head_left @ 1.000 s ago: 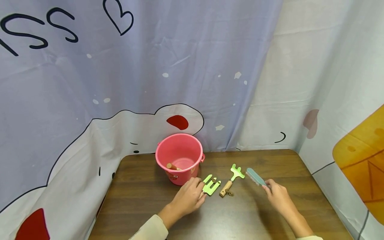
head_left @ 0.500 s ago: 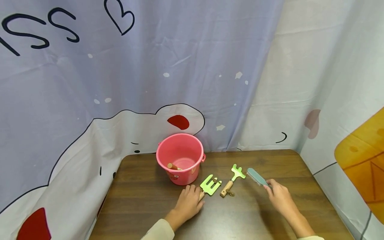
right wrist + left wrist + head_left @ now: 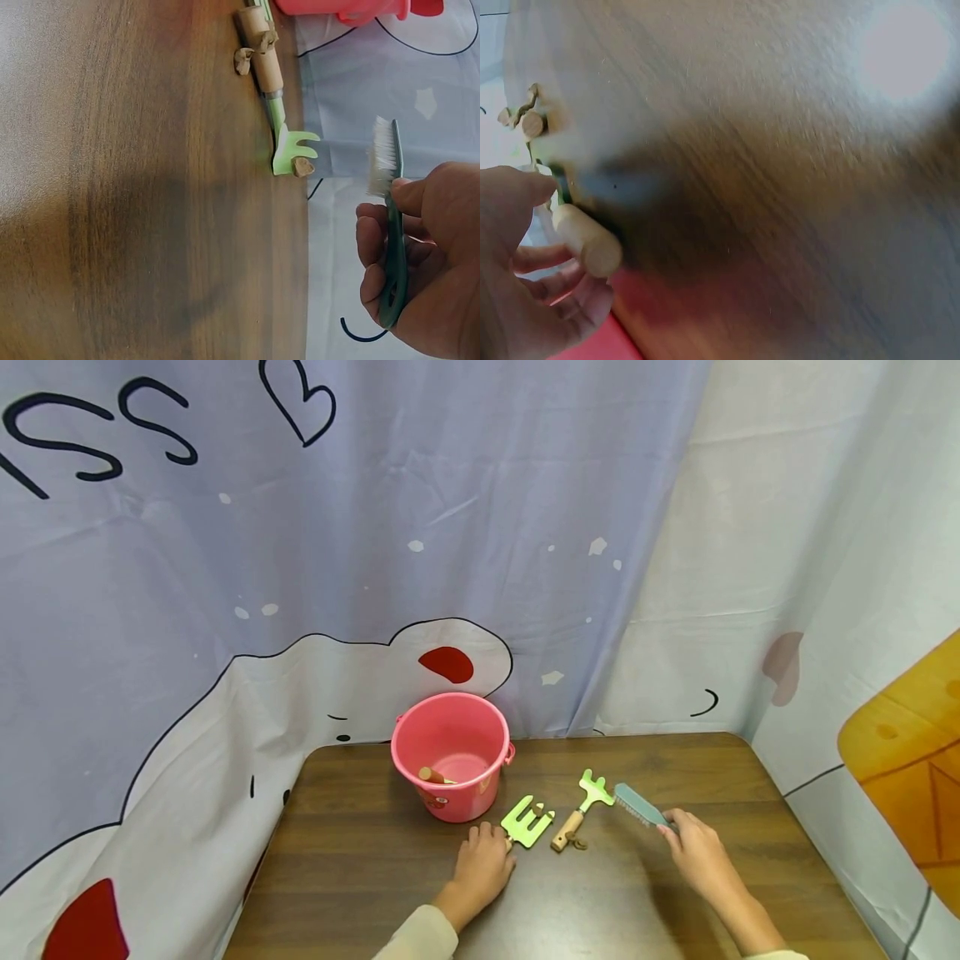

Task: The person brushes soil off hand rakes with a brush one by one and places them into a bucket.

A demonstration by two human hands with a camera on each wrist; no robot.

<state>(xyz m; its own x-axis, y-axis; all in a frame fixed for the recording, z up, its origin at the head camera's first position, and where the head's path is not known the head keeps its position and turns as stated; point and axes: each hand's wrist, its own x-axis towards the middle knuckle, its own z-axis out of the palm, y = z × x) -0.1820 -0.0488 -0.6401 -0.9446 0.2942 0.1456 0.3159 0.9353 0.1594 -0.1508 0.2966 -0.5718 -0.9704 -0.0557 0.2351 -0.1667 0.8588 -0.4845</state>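
Observation:
My left hand grips the wooden handle of a small light-green hand fork. In the left wrist view the fingers curl along one side of the handle, with the thumb on the other. The fork lies on the table, tines pointing away. Beside it lies a small green rake with a wooden handle, brown lumps near it. My right hand holds a teal brush with white bristles, raised over the table to the right of the rake.
A pink bucket stands at the back of the wooden table, left of the tools. A wooden handle shows inside it. Printed curtains hang behind the table and along its sides.
My left hand has shifted its hold along the fork, from near the tines down and right over the handle. The fork stays in place. The brush in my right hand has dipped slightly.

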